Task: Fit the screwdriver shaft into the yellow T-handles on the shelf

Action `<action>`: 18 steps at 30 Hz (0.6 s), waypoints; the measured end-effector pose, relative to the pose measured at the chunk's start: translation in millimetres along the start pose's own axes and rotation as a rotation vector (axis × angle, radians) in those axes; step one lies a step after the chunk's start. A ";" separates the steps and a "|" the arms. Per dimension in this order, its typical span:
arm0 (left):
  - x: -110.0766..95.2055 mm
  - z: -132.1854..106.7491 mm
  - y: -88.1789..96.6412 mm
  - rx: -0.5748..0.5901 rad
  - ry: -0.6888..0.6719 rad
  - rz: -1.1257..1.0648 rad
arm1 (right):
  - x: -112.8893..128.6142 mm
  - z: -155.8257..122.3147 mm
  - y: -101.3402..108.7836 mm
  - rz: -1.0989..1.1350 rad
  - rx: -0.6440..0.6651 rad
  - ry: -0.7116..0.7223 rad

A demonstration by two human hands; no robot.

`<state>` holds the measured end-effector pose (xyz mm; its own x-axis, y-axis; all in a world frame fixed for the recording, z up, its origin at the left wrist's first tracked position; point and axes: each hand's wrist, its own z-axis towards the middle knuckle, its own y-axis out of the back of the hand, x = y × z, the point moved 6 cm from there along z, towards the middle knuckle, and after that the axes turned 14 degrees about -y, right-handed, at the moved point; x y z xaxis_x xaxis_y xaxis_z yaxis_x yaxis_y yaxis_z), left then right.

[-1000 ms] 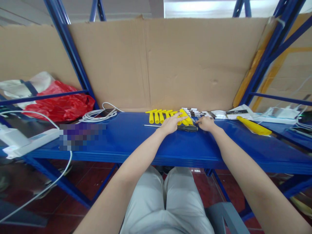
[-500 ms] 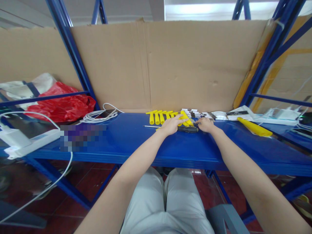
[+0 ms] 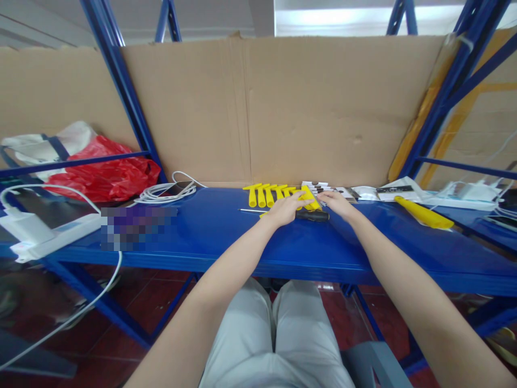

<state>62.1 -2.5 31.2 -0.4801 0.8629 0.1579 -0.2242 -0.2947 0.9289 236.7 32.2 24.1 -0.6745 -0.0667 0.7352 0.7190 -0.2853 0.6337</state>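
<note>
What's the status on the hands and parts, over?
Left hand flat on the yellow pieces, open. Right hand at the same cluster, grip unclear. Screwdriver lies between the hands on the blue shelf.

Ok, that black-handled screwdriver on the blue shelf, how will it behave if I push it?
The screwdriver has a rounded handle on the glossy shelf, so it would probably roll. Its thin metal shaft looks stiff, so it likely lifts rigid, handle-heavy.

Black-handled screwdriver (image 3: 312,215) lies flat just before a row of yellow handles (image 3: 270,193).
</note>
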 end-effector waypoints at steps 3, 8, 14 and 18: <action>1.6 0.1 -1.0 -0.009 0.004 0.001 | 2.1 -3.3 -3.1 0.132 0.057 -0.024; 0.1 0.5 0.5 -0.015 0.012 -0.020 | 4.9 -6.8 -1.5 0.182 0.088 -0.035; -3.8 0.7 2.3 -0.006 0.002 -0.032 | 4.0 -7.4 4.5 0.194 0.073 -0.052; 0.4 -1.0 0.6 -0.002 0.014 -0.028 | -10.5 -1.3 22.5 0.149 -0.058 -0.122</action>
<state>60.9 -2.7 31.5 -0.4851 0.8651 0.1273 -0.2394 -0.2714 0.9322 259.8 25.2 30.3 -0.5333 0.0028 0.8459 0.7963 -0.3359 0.5031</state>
